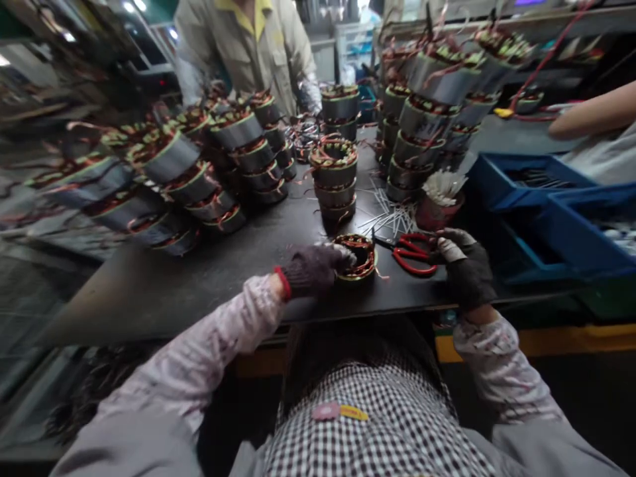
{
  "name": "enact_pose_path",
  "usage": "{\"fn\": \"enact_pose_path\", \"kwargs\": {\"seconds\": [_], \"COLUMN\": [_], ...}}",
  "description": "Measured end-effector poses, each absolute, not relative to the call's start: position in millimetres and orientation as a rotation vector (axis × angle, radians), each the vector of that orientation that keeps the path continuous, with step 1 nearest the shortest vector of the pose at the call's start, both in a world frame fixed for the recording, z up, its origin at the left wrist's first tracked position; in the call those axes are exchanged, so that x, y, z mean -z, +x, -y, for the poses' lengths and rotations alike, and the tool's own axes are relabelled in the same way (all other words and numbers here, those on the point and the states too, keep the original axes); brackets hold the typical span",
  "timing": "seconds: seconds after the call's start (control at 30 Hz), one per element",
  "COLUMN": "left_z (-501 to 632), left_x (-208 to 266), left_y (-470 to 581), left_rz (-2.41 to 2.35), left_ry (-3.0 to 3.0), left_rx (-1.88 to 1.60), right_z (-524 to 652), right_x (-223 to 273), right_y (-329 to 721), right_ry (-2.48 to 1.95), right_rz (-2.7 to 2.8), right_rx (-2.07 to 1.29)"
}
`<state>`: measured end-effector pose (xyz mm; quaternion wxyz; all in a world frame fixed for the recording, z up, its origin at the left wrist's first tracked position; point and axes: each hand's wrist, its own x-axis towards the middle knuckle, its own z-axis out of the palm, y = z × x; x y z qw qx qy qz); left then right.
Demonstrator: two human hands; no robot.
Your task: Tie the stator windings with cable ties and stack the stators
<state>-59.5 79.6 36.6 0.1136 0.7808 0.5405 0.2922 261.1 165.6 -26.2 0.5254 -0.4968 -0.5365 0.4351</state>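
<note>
A wire-wound motor stator with copper coils lies on the dark table near its front edge. My left hand, in a dark knit glove with a red cuff, is closed on the stator's left side, fingertips reaching over the rim into the ring. To the right of it lie red-handled scissors, blades pointing left. Just beyond their handles is my right hand, gloved, with thumb and fingers pinched together; what they hold, if anything, is too small to make out. White sticks or ties lie scattered behind the scissors.
Stacked stators stand ahead, with taller stacks at left and right. A reddish cup holds white tubes. Blue bins sit at right. A person stands across the table; another person's arm shows at right.
</note>
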Motion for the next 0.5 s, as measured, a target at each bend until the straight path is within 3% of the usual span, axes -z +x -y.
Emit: {"fn": "enact_pose_path", "kwargs": {"seconds": [0.1, 0.23, 0.5], "left_z": [-64.6, -54.2, -51.3], "left_x": [-27.6, -12.3, 18.2], "left_y": [-50.9, -31.9, -39.0], "left_rz": [-1.649, -1.791, -1.668], "left_ry": [2.251, 2.053, 2.292], "left_rx": [-0.708, -0.885, -1.097], "right_z": [-190.0, -221.5, -236.1], "right_x": [15.9, 0.3, -3.1], "right_y": [279.0, 275.8, 265.7], "right_ry": [-1.378, -1.55, -1.484], "right_rz": [1.307, 1.494, 1.514], "right_rx": [-0.645, -0.312, -0.305]}}
